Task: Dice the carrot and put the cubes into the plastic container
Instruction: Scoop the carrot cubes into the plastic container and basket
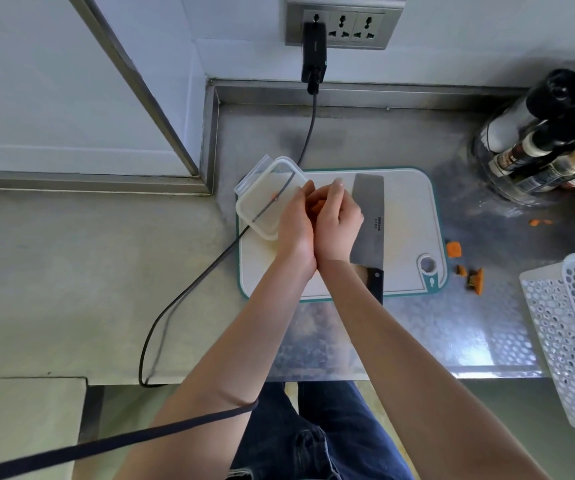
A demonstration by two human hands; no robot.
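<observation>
My left hand (pixel 296 223) and my right hand (pixel 339 220) are cupped together over the white cutting board (pixel 407 216), with orange carrot cubes (pixel 318 206) held between the palms. The clear plastic container (pixel 265 199) lies at the board's left end, touching my left hand, with a bit of orange showing inside. A cleaver (pixel 369 220) lies flat on the board just right of my right hand, its black handle toward me.
Carrot scraps (pixel 454 249) lie on the steel counter right of the board. A black cable (pixel 189 299) crosses the container and counter from a wall socket. A jar of bottles (pixel 535 157) stands back right, white perforated baskets (pixel 570 334) at the right edge.
</observation>
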